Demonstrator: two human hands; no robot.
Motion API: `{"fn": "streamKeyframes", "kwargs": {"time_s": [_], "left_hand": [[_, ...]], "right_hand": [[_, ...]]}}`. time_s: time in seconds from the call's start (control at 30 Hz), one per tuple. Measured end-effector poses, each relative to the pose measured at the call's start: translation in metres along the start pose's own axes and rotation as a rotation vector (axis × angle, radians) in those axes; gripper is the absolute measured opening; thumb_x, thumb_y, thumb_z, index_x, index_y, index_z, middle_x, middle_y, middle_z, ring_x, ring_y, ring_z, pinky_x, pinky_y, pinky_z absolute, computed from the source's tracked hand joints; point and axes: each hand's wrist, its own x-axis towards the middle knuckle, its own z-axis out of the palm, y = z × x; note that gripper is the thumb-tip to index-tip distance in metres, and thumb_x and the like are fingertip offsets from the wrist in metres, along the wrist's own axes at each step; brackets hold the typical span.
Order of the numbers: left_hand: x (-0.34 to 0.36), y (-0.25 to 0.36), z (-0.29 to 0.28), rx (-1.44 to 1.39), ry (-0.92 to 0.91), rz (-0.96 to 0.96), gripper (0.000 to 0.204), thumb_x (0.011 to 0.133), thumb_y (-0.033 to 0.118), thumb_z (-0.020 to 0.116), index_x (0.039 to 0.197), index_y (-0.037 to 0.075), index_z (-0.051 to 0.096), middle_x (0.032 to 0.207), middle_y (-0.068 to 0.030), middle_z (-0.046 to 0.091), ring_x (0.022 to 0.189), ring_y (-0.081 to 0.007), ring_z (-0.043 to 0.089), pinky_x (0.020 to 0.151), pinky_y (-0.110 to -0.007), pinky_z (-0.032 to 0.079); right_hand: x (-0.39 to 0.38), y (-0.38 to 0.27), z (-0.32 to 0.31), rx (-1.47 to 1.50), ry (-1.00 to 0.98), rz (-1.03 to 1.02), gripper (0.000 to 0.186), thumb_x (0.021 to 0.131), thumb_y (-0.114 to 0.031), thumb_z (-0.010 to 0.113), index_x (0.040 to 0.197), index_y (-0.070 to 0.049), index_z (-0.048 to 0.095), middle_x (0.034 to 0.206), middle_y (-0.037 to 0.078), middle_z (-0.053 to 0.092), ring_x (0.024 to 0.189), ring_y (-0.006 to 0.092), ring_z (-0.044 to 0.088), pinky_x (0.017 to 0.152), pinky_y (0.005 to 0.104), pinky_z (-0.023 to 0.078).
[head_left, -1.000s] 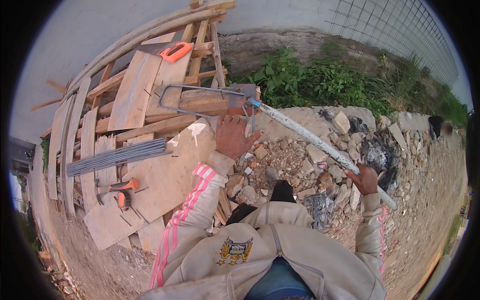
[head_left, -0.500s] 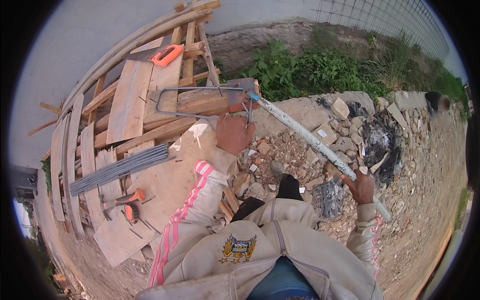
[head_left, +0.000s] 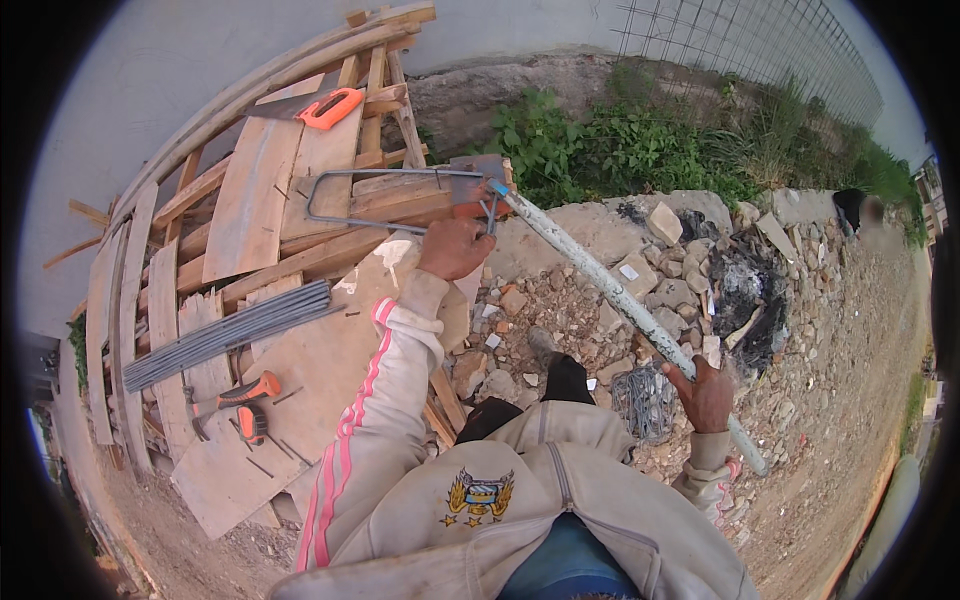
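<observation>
A thin steel rod bent into a rectangular stirrup (head_left: 348, 172) lies over the timber at the middle of the view. My left hand (head_left: 456, 249) is closed around its near side, next to the bent end. From that end a long whitish pipe (head_left: 590, 268) with a blue tip slants down to the right. My right hand (head_left: 703, 395) grips this pipe close to its lower end. The pipe's tip meets the rod beside a dark metal plate (head_left: 478, 180) on the timber; exactly how they join is too small to tell.
Left on the boards lie a bundle of steel rods (head_left: 230, 335), an orange-handled hammer (head_left: 240, 393), a tape measure (head_left: 252, 425) and a few loose nails. An orange-handled handsaw (head_left: 328, 109) rests farther back. Rubble (head_left: 520, 330), a wire coil (head_left: 643, 402) and green plants (head_left: 620, 140) lie to the right.
The pipe's lower end has swung a little toward me, with my right hand still on it. My left hand has shifted slightly away from me, staying on the stirrup.
</observation>
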Motion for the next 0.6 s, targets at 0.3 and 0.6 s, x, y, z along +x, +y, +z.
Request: {"fn": "streamKeyframes", "kwargs": {"time_s": [0.3, 0.6], "left_hand": [[-0.001, 0.003, -0.001, -0.033, 0.057, -0.008, 0.031, 0.082, 0.037, 0.067, 0.078, 0.007, 0.074, 0.068, -0.0192, 0.066, 0.068, -0.0403, 0.067, 0.068, -0.053, 0.053], [-0.005, 0.015, -0.001, 0.031, 0.136, 0.018, 0.031, 0.083, 0.033, 0.065, 0.085, 0.003, 0.073, 0.071, -0.0236, 0.065, 0.071, -0.0423, 0.066, 0.071, -0.053, 0.052]], "right_hand": [[0.003, -0.002, -0.010, 0.040, -0.089, 0.023, 0.060, 0.089, -0.060, 0.070, 0.080, -0.001, 0.065, 0.065, 0.025, 0.062, 0.063, 0.0458, 0.063, 0.055, 0.0530, 0.046], [0.018, 0.011, -0.002, 0.079, 0.013, -0.064, 0.063, 0.086, -0.064, 0.071, 0.072, -0.003, 0.061, 0.059, 0.022, 0.061, 0.057, 0.0437, 0.063, 0.053, 0.0512, 0.047]]}}
